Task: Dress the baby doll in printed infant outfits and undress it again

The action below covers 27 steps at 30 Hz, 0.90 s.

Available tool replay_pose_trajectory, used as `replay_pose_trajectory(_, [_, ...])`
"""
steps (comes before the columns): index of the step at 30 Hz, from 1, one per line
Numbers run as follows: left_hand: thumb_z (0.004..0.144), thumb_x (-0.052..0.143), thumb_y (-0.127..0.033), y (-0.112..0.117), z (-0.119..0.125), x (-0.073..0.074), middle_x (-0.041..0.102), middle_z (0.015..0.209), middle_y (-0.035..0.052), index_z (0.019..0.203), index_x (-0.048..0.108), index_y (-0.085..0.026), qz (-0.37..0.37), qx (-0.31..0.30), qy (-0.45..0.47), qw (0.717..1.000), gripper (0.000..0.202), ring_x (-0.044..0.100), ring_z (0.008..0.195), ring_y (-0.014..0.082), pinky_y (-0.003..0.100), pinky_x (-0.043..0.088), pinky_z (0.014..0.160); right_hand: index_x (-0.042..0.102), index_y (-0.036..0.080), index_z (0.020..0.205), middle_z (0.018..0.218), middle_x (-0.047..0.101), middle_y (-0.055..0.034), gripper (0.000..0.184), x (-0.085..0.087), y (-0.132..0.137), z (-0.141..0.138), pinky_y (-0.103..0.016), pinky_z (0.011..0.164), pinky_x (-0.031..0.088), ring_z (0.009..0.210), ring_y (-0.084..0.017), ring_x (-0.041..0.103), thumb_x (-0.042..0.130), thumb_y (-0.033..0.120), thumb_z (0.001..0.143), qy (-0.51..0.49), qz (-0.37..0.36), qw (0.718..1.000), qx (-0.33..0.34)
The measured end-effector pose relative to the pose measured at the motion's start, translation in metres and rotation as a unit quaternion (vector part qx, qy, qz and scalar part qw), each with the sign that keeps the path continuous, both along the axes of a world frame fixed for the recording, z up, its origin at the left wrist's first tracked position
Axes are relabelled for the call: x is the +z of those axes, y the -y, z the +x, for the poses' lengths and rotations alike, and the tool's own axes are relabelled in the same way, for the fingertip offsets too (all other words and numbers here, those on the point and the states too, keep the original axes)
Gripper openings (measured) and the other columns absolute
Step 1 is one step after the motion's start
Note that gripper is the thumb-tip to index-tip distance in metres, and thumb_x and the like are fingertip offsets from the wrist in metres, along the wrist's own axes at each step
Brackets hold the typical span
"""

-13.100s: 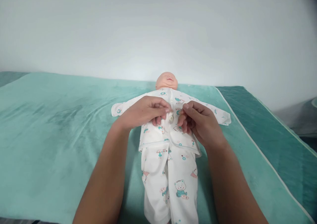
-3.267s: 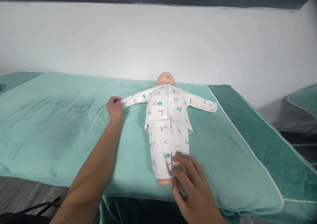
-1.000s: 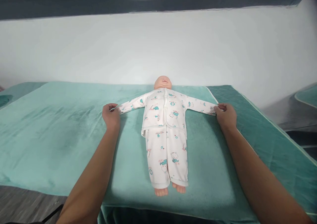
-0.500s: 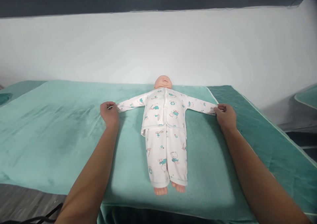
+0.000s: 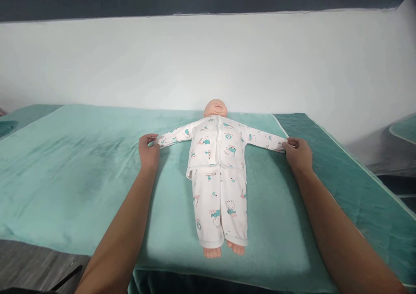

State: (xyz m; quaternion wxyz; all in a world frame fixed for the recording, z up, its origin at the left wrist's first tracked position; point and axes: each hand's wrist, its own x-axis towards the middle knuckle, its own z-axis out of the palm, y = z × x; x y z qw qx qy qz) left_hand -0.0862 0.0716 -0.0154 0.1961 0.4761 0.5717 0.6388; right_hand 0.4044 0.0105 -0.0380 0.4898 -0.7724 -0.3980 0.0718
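Note:
A baby doll [image 5: 216, 108] lies on its back on the green cover, head toward the wall and bare feet toward me. It wears a white printed jacket [image 5: 208, 144] and matching trousers [image 5: 234, 224], with both sleeves stretched out sideways. At the left cuff, my left hand [image 5: 149, 152] pinches the end of one sleeve [image 5: 172, 137]. Across from it, my right hand [image 5: 298, 155] pinches the cuff of the other sleeve [image 5: 264, 140]. The doll's hands are hidden within the sleeves or my fingers.
The green velvety cover [image 5: 81, 177] spreads over the bed, with a darker green quilted part [image 5: 351, 190] to the right. Behind stands a white wall [image 5: 208, 60]. Grey floor [image 5: 39, 263] and a black cord [image 5: 66, 278] show at lower left.
My left hand has shifted slightly to the right, still at the sleeve cuff. My right hand keeps its pinch on the other cuff, and the view has moved a little.

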Motion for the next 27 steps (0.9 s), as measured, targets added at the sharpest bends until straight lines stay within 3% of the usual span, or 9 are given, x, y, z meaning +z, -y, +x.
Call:
replay_pose_trajectory(6, [0.052,0.048,0.001,0.003,0.001,0.0,0.063,0.095,0.0034,0.089,0.065,-0.021,-0.001,-0.016,0.007,1.0,0.046,0.06,0.095,0.0193,0.024,0.047,0.067,0.065,0.015,0.108,0.102,0.07,-0.0097,0.04,-0.001,0.0,0.001,-0.027,0.073,0.045,0.075,-0.014,0.06,0.063,0.034,0.072,0.002,-0.004,1.0,0.0])
replay_pose_trajectory(13, [0.052,0.049,0.002,-0.003,-0.003,-0.002,0.065,0.096,0.003,0.086,0.064,-0.021,0.016,0.029,0.079,0.996,0.044,0.06,0.1,0.0176,0.024,0.048,0.073,0.065,0.014,0.109,0.104,0.07,-0.0105,0.04,0.001,0.002,-0.001,-0.027,0.074,0.046,0.078,-0.015,0.061,0.064,0.031,0.073,-0.003,-0.004,1.0,-0.001])
replay_pose_trajectory(20, [0.054,0.05,-0.001,-0.008,-0.003,-0.002,0.067,0.107,0.0047,0.086,0.063,-0.021,0.035,-0.042,0.191,0.98,0.04,0.062,0.111,0.0211,0.024,0.048,0.071,0.065,0.014,0.106,0.104,0.07,-0.0109,0.039,0.006,0.005,-0.004,-0.029,0.076,0.047,0.08,-0.016,0.062,0.065,0.029,0.071,-0.017,0.002,1.0,0.013])
replay_pose_trajectory(23, [0.056,0.054,-0.003,-0.01,-0.003,-0.001,0.063,0.121,0.0061,0.087,0.062,-0.022,0.037,-0.082,0.215,0.973,0.038,0.061,0.115,0.023,0.023,0.048,0.068,0.064,0.015,0.107,0.103,0.07,-0.0105,0.039,0.007,0.005,-0.006,-0.029,0.076,0.048,0.082,-0.017,0.064,0.064,0.027,0.071,-0.035,0.012,0.999,0.023])
replay_pose_trajectory(27, [0.055,0.06,-0.003,-0.013,-0.002,0.001,0.063,0.124,0.0064,0.088,0.061,-0.022,0.04,-0.098,0.215,0.971,0.038,0.061,0.117,0.0224,0.023,0.049,0.073,0.062,0.016,0.107,0.107,0.07,-0.0099,0.038,0.006,0.003,-0.007,-0.028,0.079,0.05,0.087,-0.017,0.066,0.063,0.023,0.07,-0.068,0.032,0.996,0.045])
